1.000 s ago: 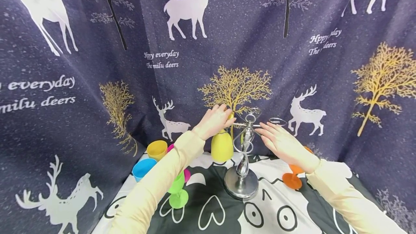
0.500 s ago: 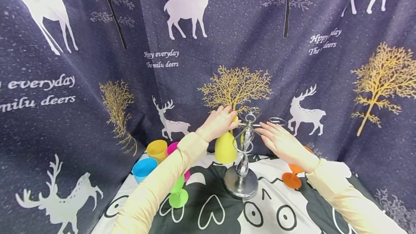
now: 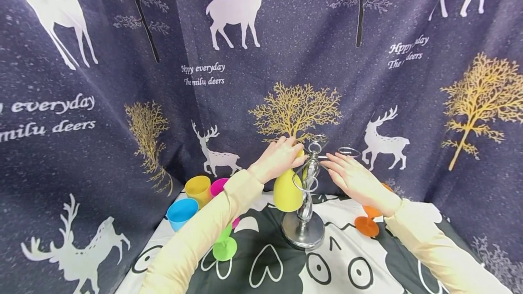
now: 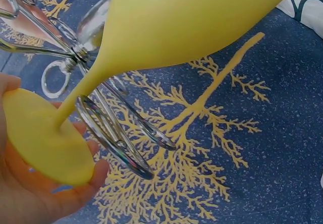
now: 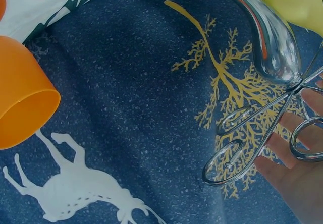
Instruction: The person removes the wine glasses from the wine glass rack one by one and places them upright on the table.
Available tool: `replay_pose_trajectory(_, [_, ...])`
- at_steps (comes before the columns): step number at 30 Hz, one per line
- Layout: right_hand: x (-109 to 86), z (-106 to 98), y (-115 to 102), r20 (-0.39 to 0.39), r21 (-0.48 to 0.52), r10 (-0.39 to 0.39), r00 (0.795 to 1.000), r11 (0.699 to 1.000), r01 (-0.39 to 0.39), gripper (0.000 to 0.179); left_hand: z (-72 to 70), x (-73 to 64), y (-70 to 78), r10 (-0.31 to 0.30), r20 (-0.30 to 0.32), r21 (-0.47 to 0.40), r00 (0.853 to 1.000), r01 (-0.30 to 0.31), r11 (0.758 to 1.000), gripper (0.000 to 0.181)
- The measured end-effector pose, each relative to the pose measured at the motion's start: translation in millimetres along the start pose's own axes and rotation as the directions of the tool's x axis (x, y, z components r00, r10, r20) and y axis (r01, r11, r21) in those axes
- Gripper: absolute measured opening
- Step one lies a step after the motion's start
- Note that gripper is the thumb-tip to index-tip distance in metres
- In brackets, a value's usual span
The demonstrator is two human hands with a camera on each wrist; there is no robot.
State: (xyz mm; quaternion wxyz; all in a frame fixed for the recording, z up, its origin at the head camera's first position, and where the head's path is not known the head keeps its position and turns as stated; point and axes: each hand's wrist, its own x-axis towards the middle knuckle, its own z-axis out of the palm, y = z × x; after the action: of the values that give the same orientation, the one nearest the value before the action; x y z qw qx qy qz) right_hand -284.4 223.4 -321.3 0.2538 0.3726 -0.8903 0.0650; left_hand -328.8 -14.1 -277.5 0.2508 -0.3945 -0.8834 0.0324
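My left hand (image 3: 278, 160) grips a yellow goblet (image 3: 288, 192) by its round foot (image 4: 45, 138). The goblet hangs upside down, bowl lowest, left of a chrome goblet stand (image 3: 303, 230). In the left wrist view its stem (image 4: 75, 100) lies close beside a wire loop (image 4: 113, 138) of the stand; whether they touch, I cannot tell. On the stand's other side my right hand (image 3: 353, 178) rests against the wire arms near the top, fingers extended. The right wrist view has its fingers (image 5: 282, 153) beside and behind the wires.
At the left stand a blue goblet (image 3: 181, 212), an amber one (image 3: 198, 188) and a pink one (image 3: 218, 186). A green goblet (image 3: 224, 246) is partly hidden by my left sleeve. Orange goblets (image 3: 367, 226) are near my right forearm. A deer-print curtain (image 3: 261, 67) hangs behind.
My left hand has carried the yellow goblet right and slightly down, closer to the stand, so its bowl now overlaps a wire loop in view. The right hand and stand have stayed put.
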Motion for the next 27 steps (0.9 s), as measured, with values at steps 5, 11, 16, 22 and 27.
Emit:
replay_pose_trajectory(5, [-0.9, 1, 0, 0.016, 0.015, 0.023, 1.0, 1.0, -0.023, 0.036, -0.3, -5.5, 2.7, 0.021, -0.048, 0.019, 0.999, -0.021, 1.0, 0.033])
replay_pose_trajectory(11, [-1.0, 0, -1, 0.028, 0.036, 0.054, 0.998, 0.998, -0.055, 0.035, -3.2, -12.0, 3.3, 0.021, -0.089, 0.006, 0.996, -0.021, 1.0, 0.033])
replay_pose_trajectory(16, [-0.9, -1, -1, 0.018, 0.027, 0.052, 0.998, 0.998, -0.053, 0.033, -7.1, -19.6, 3.2, 0.015, -0.101, 0.0, 0.995, -0.015, 1.0, 0.03])
replay_pose_trajectory(22, [-0.6, -2, -2, 0.011, 0.023, 0.04, 0.999, 0.999, -0.04, 0.033, -8.3, -32.1, 2.1, -0.001, -0.163, -0.019, 0.987, -0.002, 1.0, 0.028])
replay_pose_trajectory(27, [-0.1, -2, -2, 0.014, 0.029, 0.047, 0.999, 0.998, -0.047, 0.035, -7.2, -43.5, -0.1, -0.048, -0.225, -0.094, 0.973, 0.028, 0.995, 0.027])
